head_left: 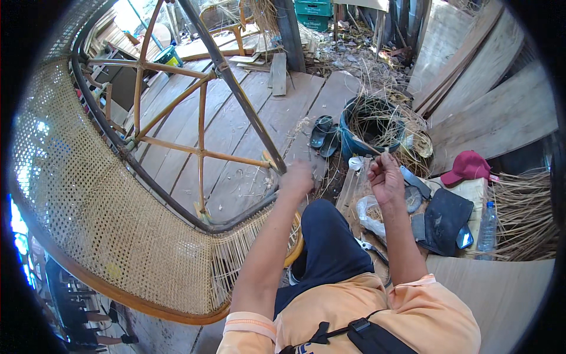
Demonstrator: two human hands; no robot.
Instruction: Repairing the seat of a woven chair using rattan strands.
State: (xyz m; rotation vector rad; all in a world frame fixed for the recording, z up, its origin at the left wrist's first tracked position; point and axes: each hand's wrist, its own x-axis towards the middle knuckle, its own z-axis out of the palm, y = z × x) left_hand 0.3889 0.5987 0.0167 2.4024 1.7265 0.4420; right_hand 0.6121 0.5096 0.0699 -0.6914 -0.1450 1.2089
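A large curved piece of rattan furniture, with a woven cane panel (130, 236), fills the left side. Dark bent poles edge its frame, braced by lighter rattan crosspieces (171, 144). Loose strands (236, 251) show at the panel's near right end. My left hand (296, 179) is at the lower end of a dark pole (247, 109), smeared by motion, so its fingers are unclear. Raised beside the bucket, my right hand (386, 179) has its fingertips pinched together, with what looks like a thin cane strand (375, 149) between them.
A dark blue bucket (348, 138) full of cane scraps stands ahead, with slippers (324, 135) beside it. To the right lie a maroon cap (466, 167), a black pouch (446, 218), a water bottle (487, 227), shears (371, 246) and a cane bundle (525, 212). Boards (495, 112) lean behind.
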